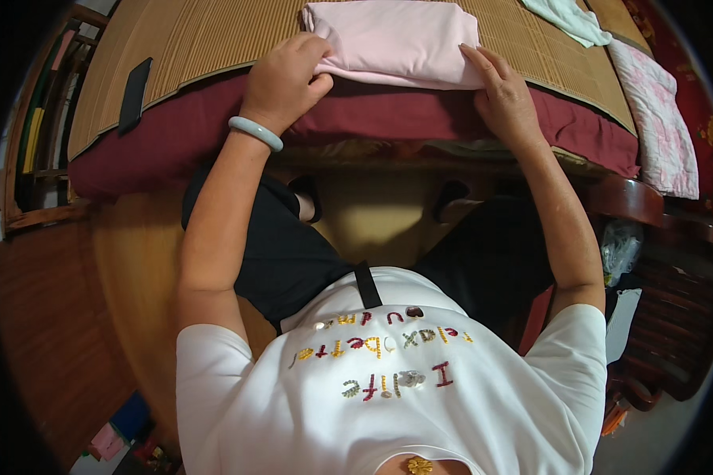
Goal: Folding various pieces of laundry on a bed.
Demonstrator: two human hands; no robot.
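A folded pale pink cloth (398,44), perhaps a garment, lies at the front edge of a bamboo mat (214,35) on a bed. Its near edge hangs slightly over the dark red bedding (386,113). My left hand (291,77), with a pale bangle on the wrist, grips the cloth's left near corner; its fingertips are partly hidden in the fabric. At the opposite near corner is my right hand (505,95), index and middle fingers on top and thumb by the lower edge. The cloth looks flat and layered, with soft creases.
A dark flat object (134,95) lies on the mat's left edge. To the right are a white cloth (570,21) and a pink-patterned quilted cloth (653,119). A dark wooden chair (671,309) stands at right, a wooden rack (41,130) at left.
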